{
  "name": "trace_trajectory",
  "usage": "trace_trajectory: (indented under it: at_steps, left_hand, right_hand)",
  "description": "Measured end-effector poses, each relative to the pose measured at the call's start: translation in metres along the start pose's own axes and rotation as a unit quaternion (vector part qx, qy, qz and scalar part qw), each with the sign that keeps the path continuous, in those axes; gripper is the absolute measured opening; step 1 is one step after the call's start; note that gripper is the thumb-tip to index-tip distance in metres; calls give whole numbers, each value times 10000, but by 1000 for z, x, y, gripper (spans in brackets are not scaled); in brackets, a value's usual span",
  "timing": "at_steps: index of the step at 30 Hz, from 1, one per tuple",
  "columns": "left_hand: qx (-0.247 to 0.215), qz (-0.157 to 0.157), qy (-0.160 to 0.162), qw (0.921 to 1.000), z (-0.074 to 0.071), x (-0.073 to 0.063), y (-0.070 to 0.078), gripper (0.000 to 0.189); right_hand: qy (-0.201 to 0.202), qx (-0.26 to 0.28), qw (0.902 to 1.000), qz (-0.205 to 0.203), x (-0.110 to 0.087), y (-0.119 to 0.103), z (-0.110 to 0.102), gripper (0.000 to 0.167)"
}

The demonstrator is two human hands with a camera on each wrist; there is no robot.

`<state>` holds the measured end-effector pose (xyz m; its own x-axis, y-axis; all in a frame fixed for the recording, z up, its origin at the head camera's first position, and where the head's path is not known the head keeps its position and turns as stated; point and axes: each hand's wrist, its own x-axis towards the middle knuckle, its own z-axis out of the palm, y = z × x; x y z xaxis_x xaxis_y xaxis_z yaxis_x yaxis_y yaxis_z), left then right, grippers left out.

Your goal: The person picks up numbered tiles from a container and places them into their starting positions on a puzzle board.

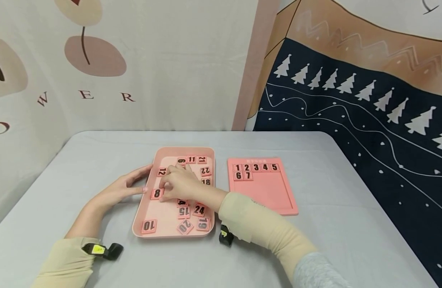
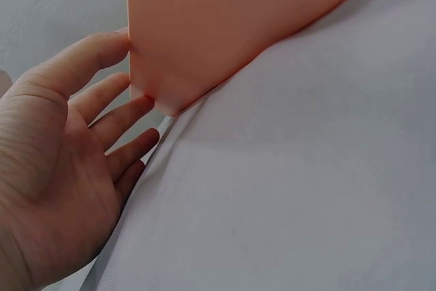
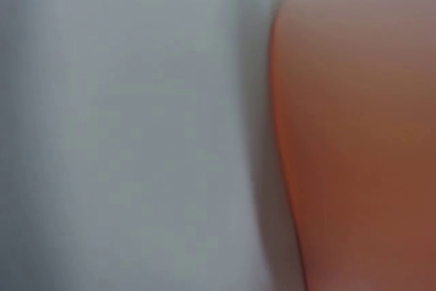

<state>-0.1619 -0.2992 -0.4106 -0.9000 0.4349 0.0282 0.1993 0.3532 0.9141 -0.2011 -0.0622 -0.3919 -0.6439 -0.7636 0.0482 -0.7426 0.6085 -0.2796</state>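
Note:
A pink tray [image 1: 167, 231] holds several loose number tiles, among them the number 10 tile [image 1: 149, 226] and the number 24 tile [image 1: 199, 209]. My right hand [image 1: 181, 184] reaches over the tray from the right. Its thumb and a finger pinch the right side of the number 8 tile [image 1: 156, 194], which lies near the tray's left wall. The hand covers part of the tiles in the middle. My left hand [image 1: 129, 185] rests against the tray's left rim with fingers extended; in the left wrist view its fingertips meet the tray's outer wall [image 2: 204, 25].
Right of the tray lies a pink number board [image 1: 264, 192] with tiles 1 to 5 in its top row and 6 and 7 below. A pale cloth covers the table [image 1: 336, 240]. Printed curtains hang behind. The right wrist view shows the tray's outer side [image 3: 361, 134] closely.

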Motion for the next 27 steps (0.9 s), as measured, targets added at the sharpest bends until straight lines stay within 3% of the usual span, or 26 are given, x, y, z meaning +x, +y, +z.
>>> trace_trajectory:
  at_steps: [12,19,27]
  left_hand:
    - [-21,28,6,10000,2,0,-1,67]
    - [-39,51,19,10000,1,1,-3,68]
    - [-55,3,52,10000,1,0,-3,68]
  right_hand:
    - [359,-57,9993,-128,-13,3,-7,34]
    - [681,-204,9971,-259,-36,3,-24,33]
    - [1110,79,9931,-358,-68,18,-41,33]
